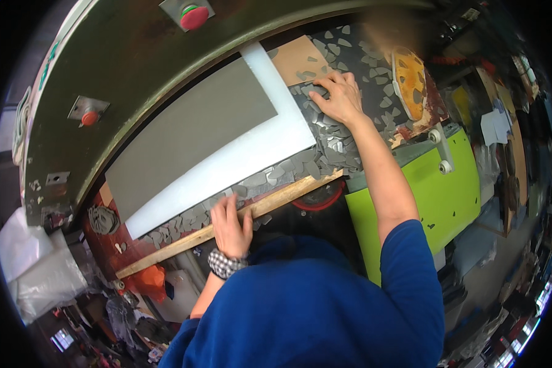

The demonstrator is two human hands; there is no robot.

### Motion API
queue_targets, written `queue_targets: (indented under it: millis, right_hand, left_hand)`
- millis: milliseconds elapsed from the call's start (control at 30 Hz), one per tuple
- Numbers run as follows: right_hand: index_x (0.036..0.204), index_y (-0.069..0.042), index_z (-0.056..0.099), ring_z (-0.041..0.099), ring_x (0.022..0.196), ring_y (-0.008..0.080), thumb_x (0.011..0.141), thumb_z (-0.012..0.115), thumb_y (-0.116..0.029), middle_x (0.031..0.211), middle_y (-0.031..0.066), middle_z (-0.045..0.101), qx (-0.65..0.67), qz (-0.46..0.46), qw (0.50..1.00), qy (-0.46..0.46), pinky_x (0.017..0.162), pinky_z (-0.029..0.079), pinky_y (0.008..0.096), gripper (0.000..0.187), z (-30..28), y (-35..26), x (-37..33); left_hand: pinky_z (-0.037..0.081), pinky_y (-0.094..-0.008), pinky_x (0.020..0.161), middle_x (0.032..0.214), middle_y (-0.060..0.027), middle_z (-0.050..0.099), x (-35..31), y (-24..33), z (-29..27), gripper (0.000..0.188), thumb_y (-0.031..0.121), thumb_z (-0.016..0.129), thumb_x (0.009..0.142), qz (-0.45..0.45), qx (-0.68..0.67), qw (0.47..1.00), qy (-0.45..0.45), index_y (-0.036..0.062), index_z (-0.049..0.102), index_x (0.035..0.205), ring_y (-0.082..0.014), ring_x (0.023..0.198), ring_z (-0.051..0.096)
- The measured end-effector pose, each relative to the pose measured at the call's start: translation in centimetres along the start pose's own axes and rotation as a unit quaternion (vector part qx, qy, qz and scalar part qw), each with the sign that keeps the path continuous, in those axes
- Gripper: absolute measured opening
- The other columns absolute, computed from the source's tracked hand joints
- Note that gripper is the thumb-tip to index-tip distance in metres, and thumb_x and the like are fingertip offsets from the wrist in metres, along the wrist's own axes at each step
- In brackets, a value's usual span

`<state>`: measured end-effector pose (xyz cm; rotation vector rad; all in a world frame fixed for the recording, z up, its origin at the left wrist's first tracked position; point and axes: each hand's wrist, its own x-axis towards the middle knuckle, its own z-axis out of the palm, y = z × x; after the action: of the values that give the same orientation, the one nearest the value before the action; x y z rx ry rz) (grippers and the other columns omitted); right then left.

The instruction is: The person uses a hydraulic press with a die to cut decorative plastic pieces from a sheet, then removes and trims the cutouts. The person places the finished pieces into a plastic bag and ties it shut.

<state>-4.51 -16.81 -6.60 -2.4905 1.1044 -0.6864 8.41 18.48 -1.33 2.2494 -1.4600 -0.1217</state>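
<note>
A matt grey sheet (190,138) lies on a smooth white plastic board (239,156). At 6 o'clock of it runs a rough, bare wooden strip (184,239) among dull grey offcuts (325,144). At 3 o'clock, the lime-green panel (435,196) looks glossy painted metal.

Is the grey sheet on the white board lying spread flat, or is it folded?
Spread flat. The grey sheet lies smooth on the white board, with no fold or curled edge visible.
</note>
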Motion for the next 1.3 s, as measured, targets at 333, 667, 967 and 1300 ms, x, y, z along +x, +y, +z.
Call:
queue_targets:
  millis: [333, 667, 967, 1300]
  right_hand:
    - [0.092, -0.012, 0.069, 0.049, 0.096, 0.0282, 0.068, 0.076, -0.031, 0.099, 0.0059, 0.056, 0.008, -0.009, 0.999, -0.037, 0.087, 0.041, 0.0401, 0.032, -1.6, -2.2, -4.7]
    - [0.091, -0.007, 0.069, 0.053, 0.095, 0.0290, 0.069, 0.074, -0.030, 0.103, 0.0063, 0.059, 0.071, 0.009, 0.995, -0.062, 0.086, 0.044, 0.0399, 0.032, -5.1, -3.0, -10.5]
    - [0.097, 0.001, 0.063, 0.057, 0.090, 0.0312, 0.067, 0.075, -0.013, 0.093, 0.0154, 0.064, 0.224, 0.025, 0.974, 0.022, 0.081, 0.047, 0.0394, 0.035, -6.5, -4.3, -16.1]
    - [0.071, 0.001, 0.059, 0.062, 0.074, 0.0195, 0.076, 0.075, -0.006, 0.083, 0.0082, 0.063, 0.296, 0.283, 0.912, 0.023, 0.064, 0.049, 0.0300, 0.018, -10.5, -3.0, -19.3]
  left_hand:
    - [0.045, -0.0435, 0.083, 0.113, -0.0219, 0.051, 2.7, 2.7, 4.4, 0.056, 0.017, 0.073, 0.076, 0.055, 0.019, 0.998, 0.033, -0.0023, 0.053, 0.125, -0.0348, 0.096, 0.052]
    - [0.044, -0.0435, 0.089, 0.123, -0.0223, 0.048, 6.4, 9.0, 8.4, 0.087, 0.020, 0.083, 0.065, 0.097, -0.086, 0.991, -0.036, -0.0060, 0.039, 0.136, -0.0372, 0.101, 0.050]
    - [0.046, -0.0416, 0.087, 0.110, -0.0196, 0.060, 10.0, 10.6, 10.3, 0.078, 0.000, 0.071, 0.062, 0.204, -0.226, 0.950, -0.074, -0.0028, 0.043, 0.135, -0.0382, 0.095, 0.054]
    - [0.050, -0.0415, 0.087, 0.127, -0.0180, 0.051, 6.4, 12.4, 7.5, 0.064, 0.007, 0.071, 0.073, 0.205, -0.280, 0.922, -0.170, 0.0065, 0.048, 0.133, -0.0360, 0.105, 0.057]
